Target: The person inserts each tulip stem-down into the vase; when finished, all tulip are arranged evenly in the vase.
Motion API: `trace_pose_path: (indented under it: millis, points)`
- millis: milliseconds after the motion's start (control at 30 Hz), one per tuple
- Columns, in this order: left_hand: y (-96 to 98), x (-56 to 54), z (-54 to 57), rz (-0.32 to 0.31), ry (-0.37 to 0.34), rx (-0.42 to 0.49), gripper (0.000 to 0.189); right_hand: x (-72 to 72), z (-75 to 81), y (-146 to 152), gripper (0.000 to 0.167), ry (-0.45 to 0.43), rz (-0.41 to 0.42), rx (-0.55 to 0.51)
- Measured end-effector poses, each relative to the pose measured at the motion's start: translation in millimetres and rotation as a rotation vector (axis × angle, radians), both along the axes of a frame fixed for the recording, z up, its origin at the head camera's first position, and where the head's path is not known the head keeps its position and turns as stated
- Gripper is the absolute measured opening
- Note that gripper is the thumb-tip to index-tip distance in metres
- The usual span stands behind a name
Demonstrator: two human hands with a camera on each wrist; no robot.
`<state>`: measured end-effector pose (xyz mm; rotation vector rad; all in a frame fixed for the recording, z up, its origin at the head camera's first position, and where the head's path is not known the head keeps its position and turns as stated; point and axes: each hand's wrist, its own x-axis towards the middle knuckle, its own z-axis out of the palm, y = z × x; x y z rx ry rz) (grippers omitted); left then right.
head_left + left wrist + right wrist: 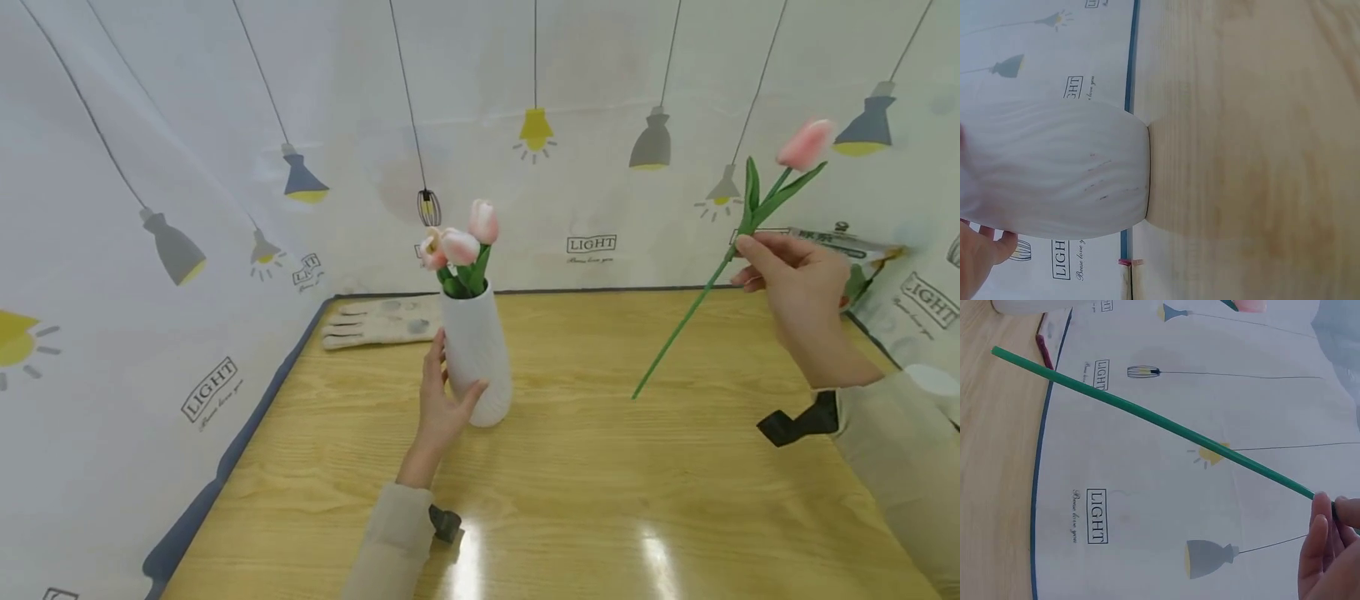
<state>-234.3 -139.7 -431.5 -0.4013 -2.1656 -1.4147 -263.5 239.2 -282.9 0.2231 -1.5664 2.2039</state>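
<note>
A white ribbed vase (474, 358) stands upright on the wooden table with several pink-and-white tulips (465, 243) in its mouth. My left hand (444, 408) holds the vase, thumb on the near side and fingers around its left side. The left wrist view has the vase (1066, 172) lying sideways across the picture, its base on the tabletop. Up at the right, my right hand (802, 287) pinches a single pink tulip (804, 146) just below its leaves. Its long green stem (1147, 414) slants down toward the table, the lower end apart from the vase.
A pale work glove (382, 322) lies at the back left, partly behind the vase. Behind my right hand is a printed packet (862, 250) against the backdrop. A white cloth backdrop (592, 200) with printed lamps borders the wooden table (585, 483).
</note>
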Motion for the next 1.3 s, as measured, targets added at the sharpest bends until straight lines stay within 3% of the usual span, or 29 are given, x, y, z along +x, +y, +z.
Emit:
trace_pose_path:
  millis: [300,700,967,1300]
  points:
    - [-3.6,0.0,1.7,0.007,-0.014,0.000,0.085,-0.6,27.7,-33.6,0.023,0.102,0.003,-0.134]
    - [-3.8,-0.4,1.8,0.020,-0.034,-0.010,0.086,-2.1,49.7,-71.0,0.029,0.064,0.095,-0.136]
    - [-1.5,-0.4,3.6,-0.022,-0.062,0.019,0.085,-0.8,59.9,-79.0,0.028,0.075,0.134,-0.135]
    - [-0.1,-0.6,2.0,0.010,0.008,-0.022,0.085,3.6,82.2,-92.9,0.031,0.109,0.172,-0.080]
